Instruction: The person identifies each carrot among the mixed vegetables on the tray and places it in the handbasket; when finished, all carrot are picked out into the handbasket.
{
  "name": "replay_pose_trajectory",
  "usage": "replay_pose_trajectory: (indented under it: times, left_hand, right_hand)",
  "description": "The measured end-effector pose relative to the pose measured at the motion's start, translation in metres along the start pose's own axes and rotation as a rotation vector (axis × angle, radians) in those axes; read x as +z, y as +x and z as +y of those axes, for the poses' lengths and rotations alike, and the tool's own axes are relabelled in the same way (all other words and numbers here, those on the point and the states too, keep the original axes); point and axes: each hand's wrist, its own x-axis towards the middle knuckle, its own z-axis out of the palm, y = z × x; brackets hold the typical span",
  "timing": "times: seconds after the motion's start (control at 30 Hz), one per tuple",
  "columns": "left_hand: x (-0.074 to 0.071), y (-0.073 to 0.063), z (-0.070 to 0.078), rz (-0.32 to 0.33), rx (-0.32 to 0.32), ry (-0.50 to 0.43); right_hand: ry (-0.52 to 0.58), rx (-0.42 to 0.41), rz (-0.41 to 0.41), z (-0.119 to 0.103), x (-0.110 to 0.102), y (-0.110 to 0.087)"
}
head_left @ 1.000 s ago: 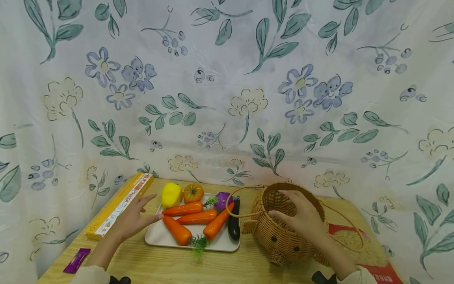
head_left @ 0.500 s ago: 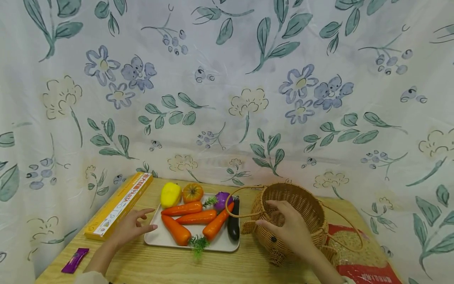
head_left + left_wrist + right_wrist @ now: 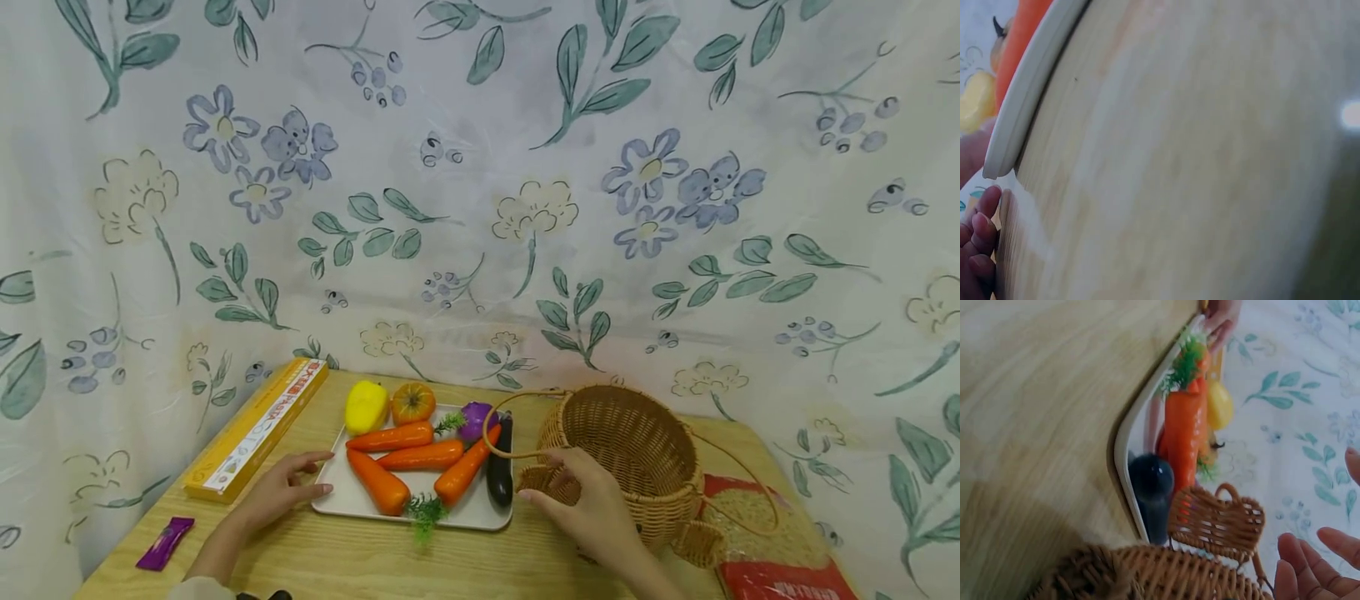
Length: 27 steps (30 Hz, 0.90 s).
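Note:
My left hand (image 3: 279,493) is at the left end of a white tray (image 3: 480,518), thumb right at the rim and fingers slightly bent. In the left wrist view its fingertips (image 3: 984,232) show just past the tray corner. My right hand (image 3: 600,521) is in front of a wicker basket (image 3: 667,492) with an animal face, thumb and fingers apart with nothing between them. It hides most of that face. On the tray lie three carrots (image 3: 420,456), an eggplant (image 3: 500,471), a purple round vegetable (image 3: 474,419), a yellow bell pepper (image 3: 367,407) and a small pumpkin (image 3: 413,403).
A yellow pasta box (image 3: 255,429) lies at the left, with a small purple packet (image 3: 165,543) before it. A red bag (image 3: 780,533) lies right of the basket. The basket's handle (image 3: 489,433) loops over the tray's right edge. A floral curtain (image 3: 480,250) hangs behind.
My right hand has moved left and down, from over the basket's opening to its front left. My left hand has come slightly lower, closer in to the tray's left rim.

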Motion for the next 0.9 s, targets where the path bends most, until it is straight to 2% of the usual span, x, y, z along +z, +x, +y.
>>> replay_pose_trajectory:
  times: [0.2,0.4,0.5,0.6,0.77,0.9]
  left_hand:
    - [0.003,-0.002,-0.003,0.046,0.018,0.025]
    - [0.007,-0.005,-0.005,0.082,0.004,0.026]
    - [0.011,-0.004,-0.006,0.103,0.000,0.038]
    - [0.014,-0.005,-0.005,0.125,-0.005,0.052]
    - [0.016,-0.007,-0.003,0.148,-0.019,0.072]
    - [0.016,-0.008,-0.004,0.158,-0.030,0.092]
  right_hand:
    - [0.051,-0.056,-0.001,0.001,0.012,-0.006]
    - [0.088,-0.043,-0.110,0.000,0.028,-0.008]
    - [0.118,0.008,-0.180,-0.002,0.039,-0.008]
    - [0.165,0.074,-0.214,-0.002,0.054,-0.008]
    - [0.239,0.167,-0.227,0.000,0.081,-0.007]
    - [0.333,0.272,-0.226,0.000,0.097,-0.003]
